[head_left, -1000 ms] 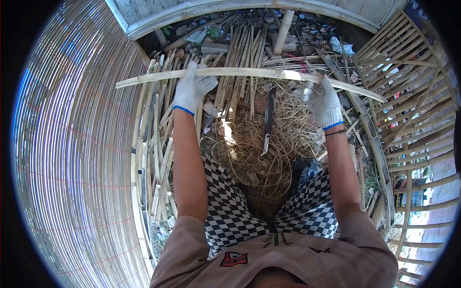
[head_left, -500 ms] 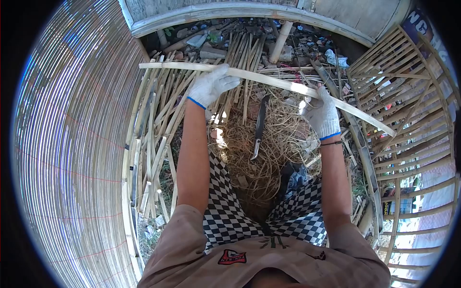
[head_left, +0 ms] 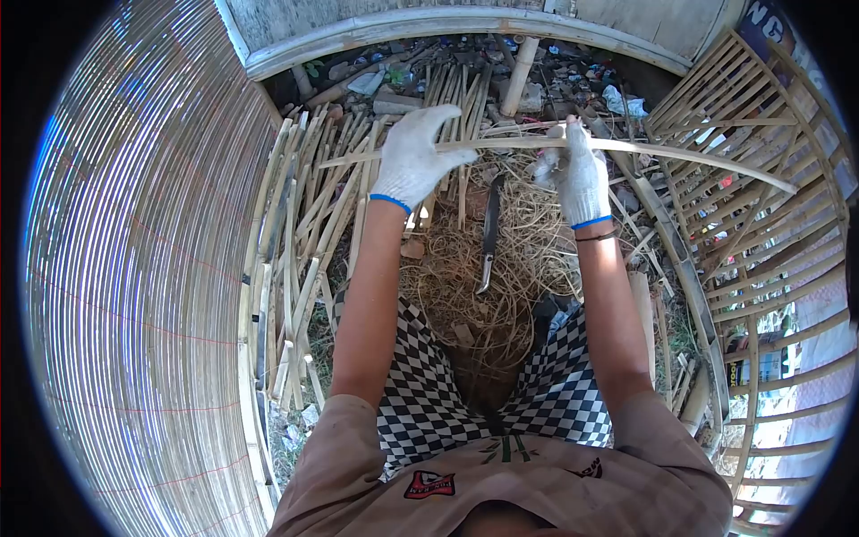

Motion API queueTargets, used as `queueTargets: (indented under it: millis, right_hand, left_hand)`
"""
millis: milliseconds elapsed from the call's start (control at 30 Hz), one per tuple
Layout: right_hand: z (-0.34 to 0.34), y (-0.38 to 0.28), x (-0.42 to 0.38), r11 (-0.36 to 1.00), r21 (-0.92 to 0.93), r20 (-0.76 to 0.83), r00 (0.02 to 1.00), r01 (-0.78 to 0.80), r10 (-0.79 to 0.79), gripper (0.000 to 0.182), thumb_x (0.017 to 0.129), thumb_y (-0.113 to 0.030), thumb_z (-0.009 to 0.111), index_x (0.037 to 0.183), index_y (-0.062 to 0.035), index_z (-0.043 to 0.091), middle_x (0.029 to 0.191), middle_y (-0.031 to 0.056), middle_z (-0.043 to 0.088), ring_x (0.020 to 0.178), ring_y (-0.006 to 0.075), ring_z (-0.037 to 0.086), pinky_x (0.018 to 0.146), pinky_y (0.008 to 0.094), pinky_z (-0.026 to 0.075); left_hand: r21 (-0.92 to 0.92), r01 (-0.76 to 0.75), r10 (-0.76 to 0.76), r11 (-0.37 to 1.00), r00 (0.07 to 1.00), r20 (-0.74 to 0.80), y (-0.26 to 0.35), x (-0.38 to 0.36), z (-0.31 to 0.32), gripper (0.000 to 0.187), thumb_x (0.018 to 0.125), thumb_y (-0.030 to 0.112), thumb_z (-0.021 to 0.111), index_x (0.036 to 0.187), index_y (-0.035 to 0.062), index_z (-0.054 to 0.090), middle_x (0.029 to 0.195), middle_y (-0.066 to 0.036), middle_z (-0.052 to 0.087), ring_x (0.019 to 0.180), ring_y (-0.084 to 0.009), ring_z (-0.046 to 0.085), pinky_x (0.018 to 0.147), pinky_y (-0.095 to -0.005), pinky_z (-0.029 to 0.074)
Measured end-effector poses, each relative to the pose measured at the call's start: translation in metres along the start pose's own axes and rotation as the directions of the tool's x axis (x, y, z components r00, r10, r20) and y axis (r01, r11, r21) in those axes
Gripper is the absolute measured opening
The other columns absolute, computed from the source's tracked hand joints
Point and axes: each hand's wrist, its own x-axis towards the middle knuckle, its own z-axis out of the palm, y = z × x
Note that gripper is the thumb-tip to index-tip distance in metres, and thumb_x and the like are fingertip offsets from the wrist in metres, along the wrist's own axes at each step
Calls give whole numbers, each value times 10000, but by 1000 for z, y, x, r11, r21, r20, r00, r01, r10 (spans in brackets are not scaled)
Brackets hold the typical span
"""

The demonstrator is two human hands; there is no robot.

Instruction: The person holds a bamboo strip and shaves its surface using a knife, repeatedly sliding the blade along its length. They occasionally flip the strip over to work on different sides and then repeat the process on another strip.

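Note:
A long pale bamboo strip (head_left: pixel 667 150) runs crosswise in front of me, bowing downward at its right end. My right hand (head_left: pixel 582 179), in a white work glove with a blue cuff, is closed round it right of the middle. Gloved the same way, my left hand (head_left: pixel 413 159) has thumb and fingers spread apart, with the strip passing through the gap between them. Below, between my hands, a knife (head_left: pixel 489 228) with a long dark part and a shiny metal lower end lies on a heap of bamboo shavings (head_left: pixel 528 242).
Many cut bamboo strips (head_left: pixel 304 215) lie in a stack on the left, beside a slatted bamboo screen (head_left: pixel 143 295). A bamboo rack (head_left: pixel 752 179) stands on the right. At the back, rubble and litter lie below a pale panel (head_left: pixel 465 22), near an upright bamboo post (head_left: pixel 519 76).
The bamboo strip has shifted to the right and turned its narrow edge up. My left hand has loosened and spread its fingers; my right hand has moved up and slightly left.

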Motion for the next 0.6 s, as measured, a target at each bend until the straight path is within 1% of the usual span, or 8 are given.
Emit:
queueTargets:
  millis: [33,100,267,300,400,467,533,600]
  right_hand:
    - [5,2,-1,1000,-24,20,1000,11,-11,375,988,-402,693,1034,-30,675,651,51,626,502,193,644,444,330,515]
    - [13,6,-3,999,-47,114,993,1,4,376,1001,-392,679,1064,-21,668,668,75,645,562,203,675,513,338,563]
    - [26,10,-4,977,211,262,964,-12,-45,399,1017,-389,653,1153,-15,632,776,81,670,649,201,696,566,335,560]
    - [24,11,-4,998,66,235,972,-11,-5,394,1018,-383,648,1161,-16,625,790,81,674,647,198,694,559,329,556]
    - [5,23,3,922,-386,188,978,-11,90,336,1019,-332,630,1137,-17,622,822,78,684,642,170,684,530,297,525]
    - [-17,59,14,669,-742,148,963,-43,225,282,983,-306,664,1009,-25,675,817,72,673,666,145,685,548,290,528]
    - [-47,112,27,42,-962,268,908,269,322,411,954,-388,643,1096,-8,707,1015,197,741,963,355,726,854,447,573]
    - [-47,141,6,1,-997,71,840,83,537,531,940,-468,613,1122,20,719,1133,257,716,1093,420,678,977,473,528]
  left_hand:
    - [111,-96,99,989,995,-22,5,0,6,604,838,403,802,1322,77,647,1302,-171,673,1255,-354,600,1108,-456,441]
    - [-34,-114,117,993,982,147,5,-1,24,544,896,378,741,1353,106,629,1327,-182,658,1263,-372,596,1096,-463,448]
    - [-6,17,-18,1000,992,-126,7,-1,27,351,959,315,697,1191,54,716,1102,-158,733,996,-300,706,901,-396,551]
    - [-34,-64,48,997,935,-350,5,3,21,336,969,320,698,1166,49,729,1040,-148,740,924,-289,710,864,-378,560]
    - [-100,-102,12,990,758,-652,5,19,-23,285,1019,282,615,1072,32,741,809,-44,670,742,-121,626,693,-295,511]
    - [-271,-123,-128,955,652,-748,10,39,-52,273,1027,281,583,981,42,706,671,4,585,596,-90,534,596,-279,456]
    - [-399,-244,-143,884,670,-728,16,56,-76,304,1035,284,556,880,31,621,654,-12,576,573,-103,534,523,-271,434]
    - [-464,-313,-155,829,668,-727,16,64,-80,303,1041,279,540,870,32,584,670,-27,590,579,-118,550,515,-275,438]
